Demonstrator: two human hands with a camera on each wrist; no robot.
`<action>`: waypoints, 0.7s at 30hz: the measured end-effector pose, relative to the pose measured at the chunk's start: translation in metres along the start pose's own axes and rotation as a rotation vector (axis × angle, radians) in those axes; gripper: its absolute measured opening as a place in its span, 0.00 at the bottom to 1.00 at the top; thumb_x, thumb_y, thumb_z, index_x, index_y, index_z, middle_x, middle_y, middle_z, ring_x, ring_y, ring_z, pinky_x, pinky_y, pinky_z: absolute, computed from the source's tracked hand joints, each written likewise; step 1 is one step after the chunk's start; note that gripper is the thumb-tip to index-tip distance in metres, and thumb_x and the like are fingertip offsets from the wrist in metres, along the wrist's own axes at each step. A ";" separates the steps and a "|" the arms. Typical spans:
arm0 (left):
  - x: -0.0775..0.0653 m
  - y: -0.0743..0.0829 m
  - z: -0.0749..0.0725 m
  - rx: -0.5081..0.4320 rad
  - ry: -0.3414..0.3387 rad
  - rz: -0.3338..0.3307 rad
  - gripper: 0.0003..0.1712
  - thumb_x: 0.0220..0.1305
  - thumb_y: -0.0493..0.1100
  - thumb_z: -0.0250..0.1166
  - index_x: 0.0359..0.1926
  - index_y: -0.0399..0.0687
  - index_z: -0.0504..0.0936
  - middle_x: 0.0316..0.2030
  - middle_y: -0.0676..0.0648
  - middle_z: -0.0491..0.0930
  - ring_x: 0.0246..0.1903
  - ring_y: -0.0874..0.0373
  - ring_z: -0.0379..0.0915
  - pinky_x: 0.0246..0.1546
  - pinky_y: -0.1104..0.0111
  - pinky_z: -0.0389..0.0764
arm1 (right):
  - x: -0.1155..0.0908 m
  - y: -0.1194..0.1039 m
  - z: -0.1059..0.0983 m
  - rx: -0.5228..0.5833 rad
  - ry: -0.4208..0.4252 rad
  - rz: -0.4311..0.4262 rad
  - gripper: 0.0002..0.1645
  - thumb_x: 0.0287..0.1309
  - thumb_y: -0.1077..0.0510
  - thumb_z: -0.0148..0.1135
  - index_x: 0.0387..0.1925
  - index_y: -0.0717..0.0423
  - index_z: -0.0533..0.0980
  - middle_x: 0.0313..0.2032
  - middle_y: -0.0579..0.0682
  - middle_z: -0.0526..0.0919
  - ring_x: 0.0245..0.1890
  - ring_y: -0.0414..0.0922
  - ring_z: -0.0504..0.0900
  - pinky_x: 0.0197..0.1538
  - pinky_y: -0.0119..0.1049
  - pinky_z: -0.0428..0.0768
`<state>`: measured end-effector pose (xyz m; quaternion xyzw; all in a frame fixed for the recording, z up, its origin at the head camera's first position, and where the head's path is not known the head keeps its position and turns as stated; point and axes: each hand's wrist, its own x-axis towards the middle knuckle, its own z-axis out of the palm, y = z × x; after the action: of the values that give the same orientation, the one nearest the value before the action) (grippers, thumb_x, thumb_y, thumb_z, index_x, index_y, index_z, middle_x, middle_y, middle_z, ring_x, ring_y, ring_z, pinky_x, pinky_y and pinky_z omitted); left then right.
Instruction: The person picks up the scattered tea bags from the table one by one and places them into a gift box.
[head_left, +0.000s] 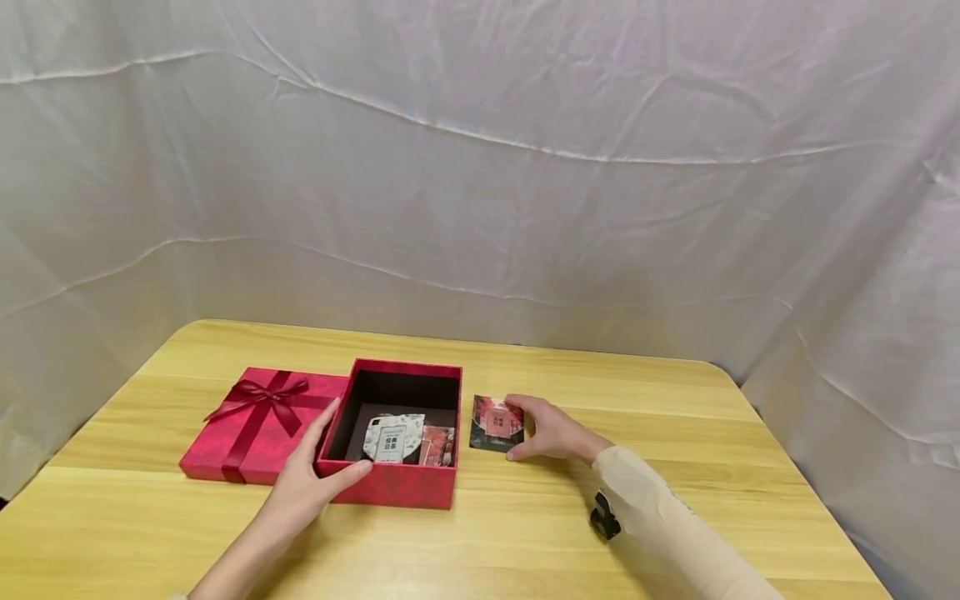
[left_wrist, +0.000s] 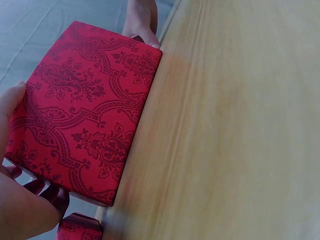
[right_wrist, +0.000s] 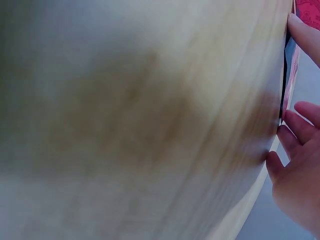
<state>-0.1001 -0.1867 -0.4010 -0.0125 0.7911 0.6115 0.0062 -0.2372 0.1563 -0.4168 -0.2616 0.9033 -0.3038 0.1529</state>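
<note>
In the head view a red patterned gift box [head_left: 397,485] stands uncovered on the table, its inside black. A whitish tea packet [head_left: 390,442] and a red one [head_left: 437,447] lie in its front part. My left hand [head_left: 303,475] holds the box by its front left corner, thumb along the front and fingers against the left side. Right of the box, a red and black tea packet [head_left: 497,423] lies flat on the table. My right hand [head_left: 557,432] grips its right part, thumb at the near edge and fingers at the far edge.
The red box lid [head_left: 292,408] with a dark ribbon bow lies left of the box, close against it. A wooden table [head_left: 637,408] carries everything. White cloth [head_left: 480,208] hangs behind and on both sides. A small black clip-like thing [head_left: 604,517] sits by my right sleeve.
</note>
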 end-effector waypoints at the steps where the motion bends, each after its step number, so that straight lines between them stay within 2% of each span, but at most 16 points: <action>1: 0.000 0.000 0.000 0.000 0.001 0.002 0.53 0.58 0.46 0.70 0.76 0.58 0.46 0.72 0.40 0.48 0.67 0.39 0.47 0.59 0.35 0.57 | 0.000 0.000 0.000 -0.007 0.002 0.000 0.54 0.43 0.54 0.79 0.68 0.67 0.60 0.66 0.66 0.63 0.67 0.62 0.60 0.67 0.58 0.57; 6: 0.000 -0.001 0.000 0.012 0.005 -0.003 0.53 0.58 0.47 0.70 0.77 0.58 0.46 0.72 0.40 0.48 0.68 0.39 0.46 0.59 0.35 0.58 | 0.001 0.000 0.001 -0.041 0.010 -0.010 0.54 0.43 0.54 0.79 0.67 0.68 0.61 0.65 0.65 0.64 0.66 0.62 0.61 0.67 0.57 0.58; 15: -0.001 -0.001 0.000 0.012 0.008 0.024 0.53 0.58 0.46 0.70 0.76 0.56 0.46 0.73 0.40 0.48 0.69 0.38 0.45 0.60 0.33 0.53 | -0.001 -0.003 -0.001 -0.067 0.019 -0.041 0.55 0.41 0.53 0.78 0.68 0.68 0.61 0.64 0.65 0.66 0.65 0.62 0.60 0.65 0.60 0.59; 21: -0.001 0.000 0.000 0.011 0.011 0.030 0.53 0.58 0.46 0.70 0.76 0.55 0.47 0.72 0.39 0.49 0.68 0.39 0.47 0.60 0.33 0.54 | -0.004 -0.002 -0.003 -0.036 0.019 -0.064 0.55 0.41 0.53 0.77 0.69 0.65 0.60 0.63 0.64 0.66 0.64 0.62 0.61 0.64 0.61 0.60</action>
<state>-0.0993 -0.1863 -0.4009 -0.0041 0.7946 0.6071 -0.0072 -0.2348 0.1585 -0.4126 -0.2900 0.9013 -0.2945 0.1296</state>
